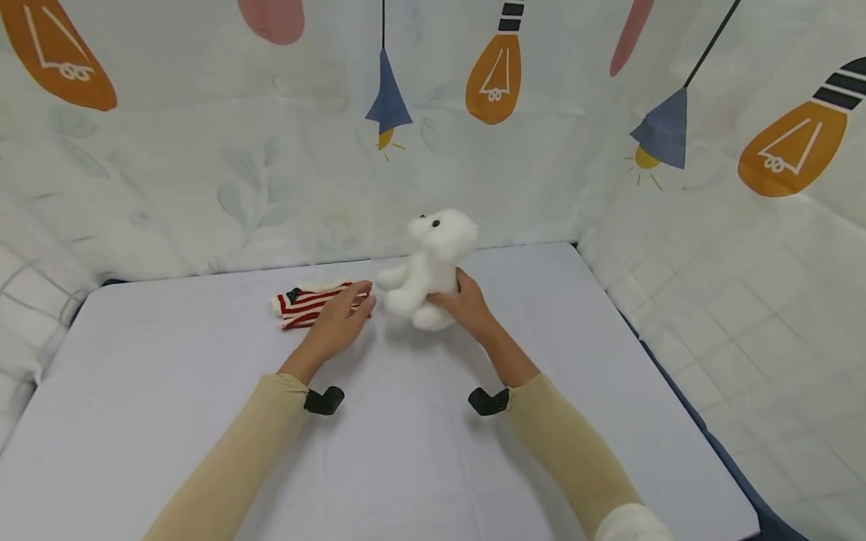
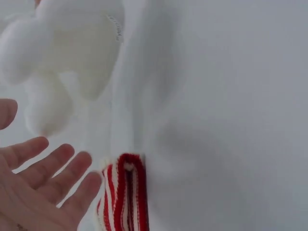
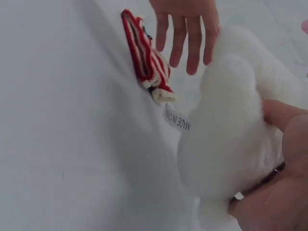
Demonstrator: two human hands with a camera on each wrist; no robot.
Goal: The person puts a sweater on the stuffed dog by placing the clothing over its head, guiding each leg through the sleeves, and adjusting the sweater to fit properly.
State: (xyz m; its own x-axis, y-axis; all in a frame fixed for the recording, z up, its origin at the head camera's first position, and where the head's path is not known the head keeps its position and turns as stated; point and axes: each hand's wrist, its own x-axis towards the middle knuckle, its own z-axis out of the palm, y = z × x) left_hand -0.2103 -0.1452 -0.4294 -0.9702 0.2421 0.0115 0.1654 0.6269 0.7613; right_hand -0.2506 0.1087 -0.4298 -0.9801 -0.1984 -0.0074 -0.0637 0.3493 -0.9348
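White plush [image 1: 428, 274] gripped by right hand [image 1: 468, 304], left hand [image 1: 340, 323] loose, striped knit [image 1: 304, 306] partly hidden

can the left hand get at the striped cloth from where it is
Probably yes: the left hand is empty, close by the striped cloth, with nothing visible between them; the right hand holds the toy to one side.

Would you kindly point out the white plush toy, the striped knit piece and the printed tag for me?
White plush toy [image 1: 431, 269]: head view, on its torso.
Striped knit piece [image 1: 306, 306]: head view, on its red-and-cream stripes.
Printed tag [image 3: 176, 120]: right wrist view, on its lettered face.
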